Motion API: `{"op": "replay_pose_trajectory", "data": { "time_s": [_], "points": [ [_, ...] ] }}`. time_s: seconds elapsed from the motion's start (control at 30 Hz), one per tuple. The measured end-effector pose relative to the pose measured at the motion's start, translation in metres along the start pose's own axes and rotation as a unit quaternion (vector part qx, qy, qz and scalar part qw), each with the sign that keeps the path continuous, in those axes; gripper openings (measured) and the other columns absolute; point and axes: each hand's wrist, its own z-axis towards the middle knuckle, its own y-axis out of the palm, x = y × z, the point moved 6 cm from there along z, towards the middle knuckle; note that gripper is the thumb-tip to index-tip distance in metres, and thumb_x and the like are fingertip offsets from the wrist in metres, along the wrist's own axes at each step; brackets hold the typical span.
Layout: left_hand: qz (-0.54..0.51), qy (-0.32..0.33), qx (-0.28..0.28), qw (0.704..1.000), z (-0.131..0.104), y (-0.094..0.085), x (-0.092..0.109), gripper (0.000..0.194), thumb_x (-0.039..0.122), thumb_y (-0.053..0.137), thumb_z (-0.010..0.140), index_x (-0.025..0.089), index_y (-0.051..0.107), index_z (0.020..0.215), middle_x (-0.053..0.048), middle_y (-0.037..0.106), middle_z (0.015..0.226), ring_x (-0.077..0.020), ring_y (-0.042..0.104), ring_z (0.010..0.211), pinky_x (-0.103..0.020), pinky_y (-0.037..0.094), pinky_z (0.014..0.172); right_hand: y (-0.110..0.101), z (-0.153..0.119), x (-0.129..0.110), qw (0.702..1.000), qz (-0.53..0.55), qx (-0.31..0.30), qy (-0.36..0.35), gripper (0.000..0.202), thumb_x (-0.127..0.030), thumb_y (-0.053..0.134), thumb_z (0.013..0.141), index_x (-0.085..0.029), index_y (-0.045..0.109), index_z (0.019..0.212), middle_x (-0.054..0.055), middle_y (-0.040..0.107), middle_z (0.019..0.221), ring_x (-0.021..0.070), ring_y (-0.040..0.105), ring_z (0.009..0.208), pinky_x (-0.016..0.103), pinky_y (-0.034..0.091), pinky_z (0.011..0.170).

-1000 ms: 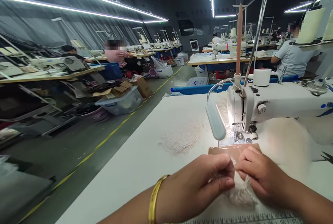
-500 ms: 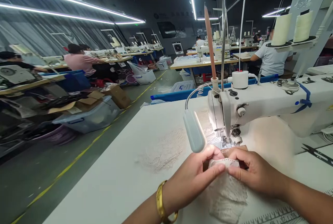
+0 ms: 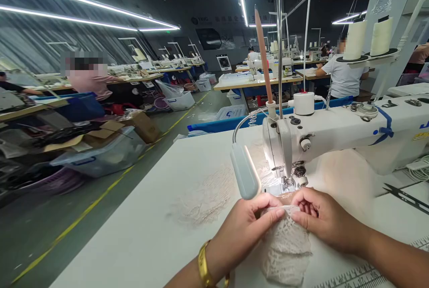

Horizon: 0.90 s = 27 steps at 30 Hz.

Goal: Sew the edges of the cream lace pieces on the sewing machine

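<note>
A piece of cream lace fabric (image 3: pixel 287 248) hangs down toward the table from both hands. My left hand (image 3: pixel 250 221) pinches its top edge between thumb and fingers. On the other side my right hand (image 3: pixel 321 214) grips the same edge, fingers curled and thumb on top. Both hands are just in front of the sewing machine's presser foot (image 3: pixel 288 184). A strip of brownish material (image 3: pixel 284 198) lies between the hands and the foot. More lace (image 3: pixel 211 196) is spread on the table left of the machine.
A lamp (image 3: pixel 244 172) on a bent neck lights the needle area of the white sewing machine (image 3: pixel 335 123). Black thread snips (image 3: pixel 405 198) lie at the right, and a ruler (image 3: pixel 362 277) is near the front edge. Other people sit at machines beyond.
The lace edge has been turned between my fingers, so more of its patterned face shows. Both hands still hold it. The view has shifted slightly to the right.
</note>
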Motion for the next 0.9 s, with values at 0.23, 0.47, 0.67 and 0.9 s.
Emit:
{"op": "replay_pose_trajectory", "data": {
  "time_s": [0.23,0.47,0.67,0.9],
  "points": [
    [-0.021,0.014,0.009,1.000,0.002,0.002,0.005,0.032,0.048,0.063,0.091,0.020,0.073,0.080,-0.002,0.072,0.081,-0.0193,0.063,0.079,-0.029,0.047,0.073,0.000,0.002,0.006,0.999,0.047,-0.004,-0.010,0.024,-0.040,0.066,0.097,-0.022,0.054,0.087,-0.005,0.049,0.078,0.0140,0.043,0.071,0.027,0.038,0.065],
    [-0.002,0.019,-0.040,0.999,-0.036,-0.013,0.039,0.033,0.046,0.061,0.093,0.021,0.072,0.074,0.002,0.065,0.066,-0.0145,0.057,0.063,-0.023,0.044,0.060,0.010,-0.021,-0.021,0.999,0.052,-0.014,-0.004,0.028,-0.046,0.069,0.095,-0.022,0.059,0.084,-0.002,0.055,0.079,0.0157,0.049,0.075,0.028,0.042,0.068],
    [0.119,0.019,-0.070,0.990,-0.035,-0.039,0.060,0.029,0.041,0.063,0.092,0.022,0.073,0.072,0.003,0.063,0.062,-0.0149,0.056,0.061,-0.023,0.042,0.058,0.034,-0.027,-0.041,0.999,0.016,-0.029,-0.018,0.019,-0.033,0.065,0.092,-0.023,0.057,0.079,-0.002,0.058,0.076,0.0157,0.053,0.072,0.029,0.041,0.067],
    [0.218,-0.002,-0.071,0.973,0.059,-0.003,0.001,0.024,0.034,0.072,0.077,0.020,0.058,0.063,0.003,0.061,0.060,-0.0167,0.057,0.063,-0.025,0.040,0.059,0.023,0.001,-0.007,0.923,-0.356,0.116,-0.086,0.031,-0.006,0.050,0.084,-0.023,0.028,0.070,-0.001,0.053,0.072,0.0190,0.049,0.075,0.031,0.033,0.068]
  ]
}}
